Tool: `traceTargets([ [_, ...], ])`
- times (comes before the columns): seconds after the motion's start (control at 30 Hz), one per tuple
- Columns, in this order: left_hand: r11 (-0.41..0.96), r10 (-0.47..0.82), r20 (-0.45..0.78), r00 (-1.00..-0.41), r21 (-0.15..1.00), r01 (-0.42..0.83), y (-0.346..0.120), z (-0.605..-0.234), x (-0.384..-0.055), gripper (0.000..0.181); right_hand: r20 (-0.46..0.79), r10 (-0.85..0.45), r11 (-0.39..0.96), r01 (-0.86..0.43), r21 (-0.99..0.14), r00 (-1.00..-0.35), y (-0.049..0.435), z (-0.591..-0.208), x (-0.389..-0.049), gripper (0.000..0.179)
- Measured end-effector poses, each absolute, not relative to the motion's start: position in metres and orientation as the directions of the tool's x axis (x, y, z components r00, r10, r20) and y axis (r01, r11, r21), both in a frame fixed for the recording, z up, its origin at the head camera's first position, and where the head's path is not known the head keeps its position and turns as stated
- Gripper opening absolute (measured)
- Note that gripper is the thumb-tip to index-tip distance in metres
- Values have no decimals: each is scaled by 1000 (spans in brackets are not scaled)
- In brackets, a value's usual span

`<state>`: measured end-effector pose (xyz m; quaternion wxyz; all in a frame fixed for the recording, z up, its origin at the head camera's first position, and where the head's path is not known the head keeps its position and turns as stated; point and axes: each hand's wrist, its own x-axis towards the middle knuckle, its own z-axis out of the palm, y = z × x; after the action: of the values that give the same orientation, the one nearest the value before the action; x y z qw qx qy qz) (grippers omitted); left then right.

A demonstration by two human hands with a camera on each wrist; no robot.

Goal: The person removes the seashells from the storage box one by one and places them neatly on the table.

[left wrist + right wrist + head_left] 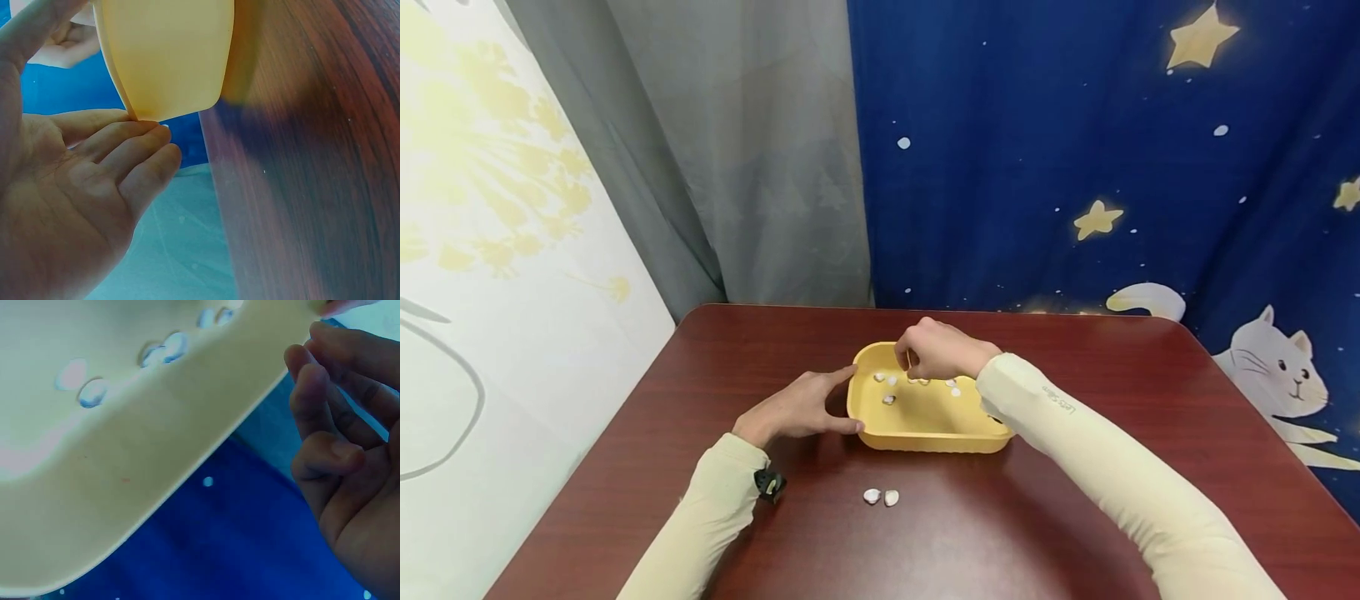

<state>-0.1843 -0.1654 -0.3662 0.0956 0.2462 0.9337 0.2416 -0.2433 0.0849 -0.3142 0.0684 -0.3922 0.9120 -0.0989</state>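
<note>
A yellow tray (936,443) stands on the table, with several small whitish, shell-like pieces (889,400) inside. My left hand (801,407) spans its left end, thumb at the near corner and forefinger at the far one. Its fairly straight fingers (140,153) touch the rim in the left wrist view. Over the tray's far left part hangs my right hand (943,348), fingers bent downward. In the right wrist view its thumb and fingertips come close together; whether something small is between them is hidden. Two similar pale pieces (891,497) lie side by side in front of the tray.
The dark red-brown table (1105,517) extends around the tray. Behind it hang a grey curtain (760,150) and a blue starry curtain (1037,125). A white patterned panel (497,275) borders the left side. My right sleeve (1097,467) covers the tray's right end.
</note>
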Motion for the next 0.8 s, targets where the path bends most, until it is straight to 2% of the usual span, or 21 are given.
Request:
traceTargets([
  [0.3,768,493,-84,-866,509,388,-164,-366,-184,98,-17,-700,705,-687,-177,-714,88,-342,-266,6],
  [0.6,763,500,-73,-863,510,398,-163,-365,-185,98,-19,-650,757,-645,-103,-759,84,-362,-268,8],
  [0.8,765,494,-82,-866,515,388,-164,-366,-185,98,-10,-634,770,-630,-99,-773,82,-373,-269,9],
])
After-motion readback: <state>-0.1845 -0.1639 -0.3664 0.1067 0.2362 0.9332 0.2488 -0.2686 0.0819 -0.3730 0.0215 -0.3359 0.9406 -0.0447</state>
